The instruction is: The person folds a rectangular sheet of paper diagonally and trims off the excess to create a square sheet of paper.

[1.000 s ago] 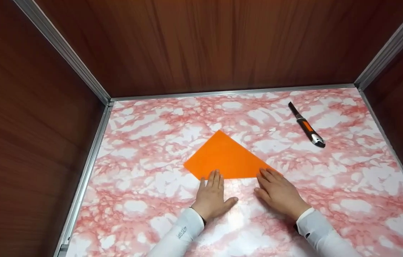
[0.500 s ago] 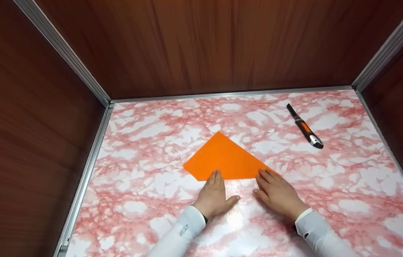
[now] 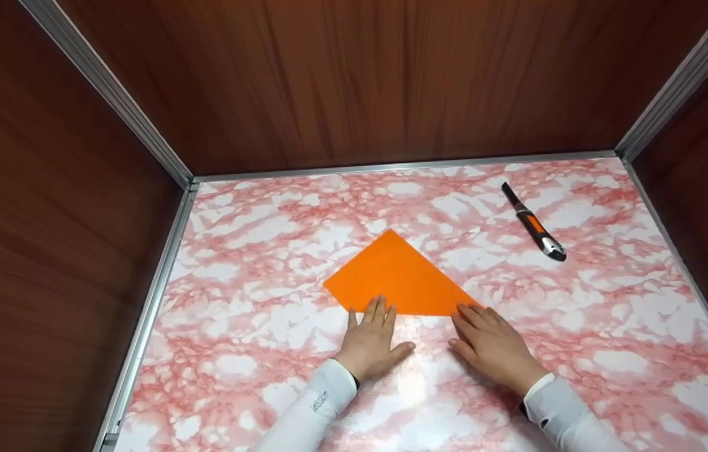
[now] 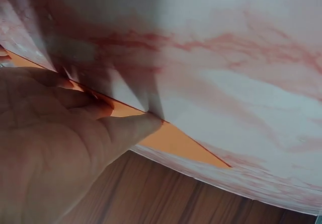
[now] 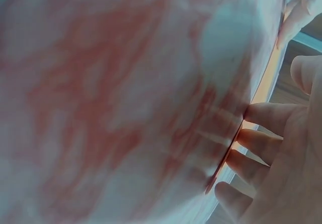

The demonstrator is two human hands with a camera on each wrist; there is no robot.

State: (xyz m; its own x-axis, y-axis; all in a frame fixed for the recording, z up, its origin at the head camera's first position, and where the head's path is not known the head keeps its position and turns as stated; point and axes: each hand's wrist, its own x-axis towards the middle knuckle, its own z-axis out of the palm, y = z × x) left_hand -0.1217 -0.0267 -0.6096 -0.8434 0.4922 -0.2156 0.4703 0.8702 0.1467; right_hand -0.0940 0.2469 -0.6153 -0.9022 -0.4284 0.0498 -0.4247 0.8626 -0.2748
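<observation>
A folded sheet of orange paper lies flat on the table, its near edge straight and one corner pointing to the back. My left hand rests its outstretched fingertips on the near edge, left of the middle, with the thumb out to the side. At the right end of that edge, my right hand touches the paper with its fingers extended, partly covering the right corner. In the left wrist view the fingers lie along the paper's edge. The right wrist view shows several fingertips on the thin edge.
A utility knife with a black and orange handle lies at the back right of the red-and-white marbled table. Brown wood-grain panels with metal edging stand at the back, left and right.
The paper has turned slightly, its back corner shifting a little right. My left fingers have spread apart since half a second ago. My right hand has slid slightly toward the near side.
</observation>
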